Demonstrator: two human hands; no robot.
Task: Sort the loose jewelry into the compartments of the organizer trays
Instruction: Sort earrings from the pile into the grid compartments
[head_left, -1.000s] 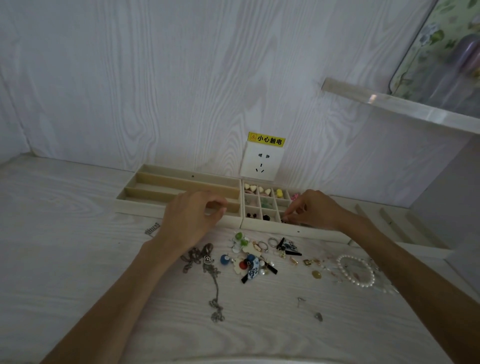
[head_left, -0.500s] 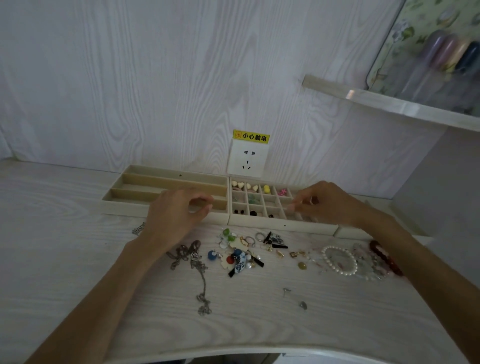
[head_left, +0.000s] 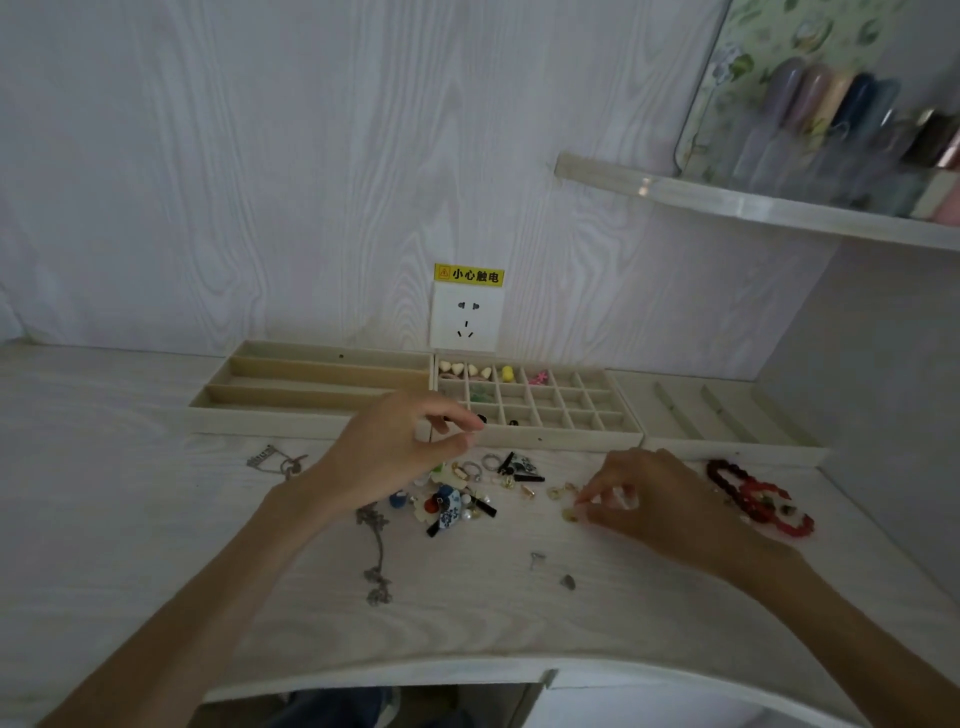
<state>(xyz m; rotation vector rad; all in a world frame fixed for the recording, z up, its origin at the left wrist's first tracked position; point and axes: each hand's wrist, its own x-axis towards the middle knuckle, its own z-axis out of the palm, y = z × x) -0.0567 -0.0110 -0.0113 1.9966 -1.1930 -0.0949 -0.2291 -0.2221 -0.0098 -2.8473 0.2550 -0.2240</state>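
Step in hand: we judge this a pick-up; our right hand (head_left: 652, 499) is down on the table (head_left: 156, 519) among the loose jewelry (head_left: 457, 499), its fingertips (head_left: 584, 501) drawn together at a small pale-gold piece (head_left: 569, 514); whether they already pinch it we cannot tell.
Left hand: our left hand (head_left: 395, 447) hovers at the front edge of the grid tray (head_left: 540, 441), thumb and forefinger curved toward each other with a gap between; we see nothing held in it.
Where the jewelry lies: most sits in a cluster in front of the grid tray; a dark chain (head_left: 376, 556) trails toward us; a red bracelet (head_left: 753, 493) lies to the right; a few cells at the tray's back left already hold pieces.
Trays: the long-slot tray (head_left: 311, 384) on the left shows nothing in it; a third tray (head_left: 727, 410) stands to the right.
Next move: we think it calls for a fine pinch on the flat piece, a lift, then a short carry to a free cell; the piece is small and could slip.
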